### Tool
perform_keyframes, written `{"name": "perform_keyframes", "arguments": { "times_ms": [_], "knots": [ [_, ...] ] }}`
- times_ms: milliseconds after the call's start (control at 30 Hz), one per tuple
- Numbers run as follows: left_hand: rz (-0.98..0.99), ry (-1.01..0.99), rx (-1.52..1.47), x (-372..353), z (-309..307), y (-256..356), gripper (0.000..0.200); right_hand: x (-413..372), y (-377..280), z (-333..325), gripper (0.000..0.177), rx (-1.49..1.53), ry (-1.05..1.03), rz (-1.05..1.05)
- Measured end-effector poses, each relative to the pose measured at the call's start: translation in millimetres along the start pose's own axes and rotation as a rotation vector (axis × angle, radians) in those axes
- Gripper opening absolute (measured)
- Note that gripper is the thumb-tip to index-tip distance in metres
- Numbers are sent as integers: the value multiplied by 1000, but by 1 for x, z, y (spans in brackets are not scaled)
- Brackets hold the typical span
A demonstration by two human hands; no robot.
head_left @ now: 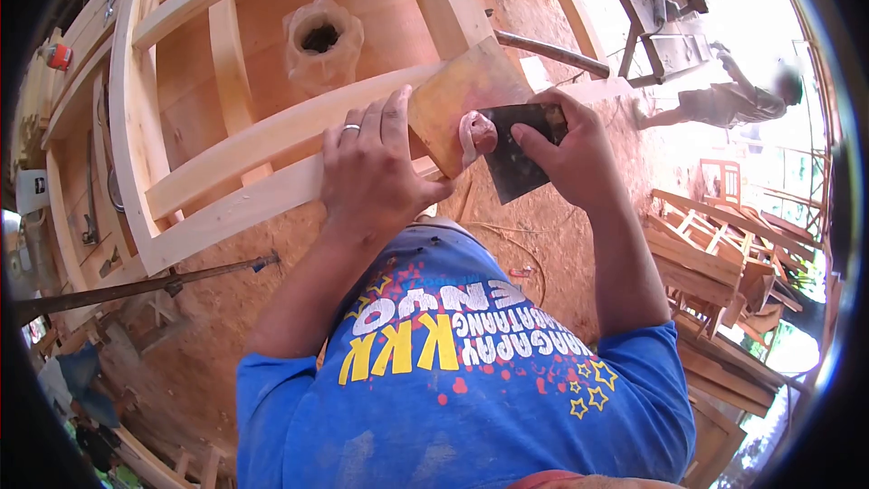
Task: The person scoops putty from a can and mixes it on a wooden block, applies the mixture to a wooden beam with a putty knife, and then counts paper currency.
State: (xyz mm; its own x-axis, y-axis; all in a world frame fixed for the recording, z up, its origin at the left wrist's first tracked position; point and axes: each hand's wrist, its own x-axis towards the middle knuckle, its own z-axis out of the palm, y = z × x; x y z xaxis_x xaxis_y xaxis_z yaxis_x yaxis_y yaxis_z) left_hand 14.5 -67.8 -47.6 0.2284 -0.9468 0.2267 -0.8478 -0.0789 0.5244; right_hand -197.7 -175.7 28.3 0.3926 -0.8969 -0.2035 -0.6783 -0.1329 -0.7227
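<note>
My left hand (376, 163), with a ring on one finger, lies at the left edge of a yellowish square board (466, 95), its thumb stretched along the lower side. My right hand (570, 149) grips a dark flat plate (523, 156), thumb on top and fingers curled behind. A lump of pinkish paste (477, 134) sits where the dark plate meets the board. Both are above the corner of a pale wooden frame (299, 127). The underside of the board and whatever supports it are hidden.
Inside the frame is a plastic bag (321, 43) with a dark opening. A metal bar (145, 285) crosses at lower left; a pipe (552, 52) is beyond the board. Stacked wooden pieces (715, 263) lie at right. Another person (738, 100) is at upper right.
</note>
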Motion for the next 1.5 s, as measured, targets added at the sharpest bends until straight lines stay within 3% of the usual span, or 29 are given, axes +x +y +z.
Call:
{"name": "perform_keyframes", "arguments": {
  "times_ms": [400,500,600,667,767,800,933,1067,1200,1233,1367,1467,1500],
  "knots": [
    [-2,-6,-14,0,-2,2,105,-8,3,25,32,236,-7,-6],
    [-25,-82,32,0,-6,4,106,-5,5,29,29,521,-32,33],
    [4,-46,62,-2,-3,2,110,-1,-1,-2,34,574,24,-11],
    [16,-16,44,-2,-7,6,111,-5,-18,-28,28,430,91,-67],
    [8,-15,20,-2,-5,7,115,-3,-22,-33,20,-101,208,-489],
    [-1,-21,14,-1,-4,6,117,-3,-24,-22,19,-139,264,-591],
    [-4,-17,30,0,-2,6,112,-18,-1,16,31,-438,93,-783],
    [-16,-40,26,-1,-3,7,109,-16,-17,-23,34,-492,-43,-726],
    [-34,-33,17,2,-3,8,109,2,-14,-10,35,-473,173,-813],
    [-29,-32,18,0,-3,7,110,2,-4,7,35,-462,111,-853],
    [-6,-32,57,-1,-3,4,109,-2,-22,-31,33,-474,-133,-770],
    [-23,-55,51,5,-6,8,111,9,-29,-34,33,-483,120,-762],
    [-44,-74,41,4,-7,9,112,10,-19,-21,32,-486,67,-770]
  ]
}}
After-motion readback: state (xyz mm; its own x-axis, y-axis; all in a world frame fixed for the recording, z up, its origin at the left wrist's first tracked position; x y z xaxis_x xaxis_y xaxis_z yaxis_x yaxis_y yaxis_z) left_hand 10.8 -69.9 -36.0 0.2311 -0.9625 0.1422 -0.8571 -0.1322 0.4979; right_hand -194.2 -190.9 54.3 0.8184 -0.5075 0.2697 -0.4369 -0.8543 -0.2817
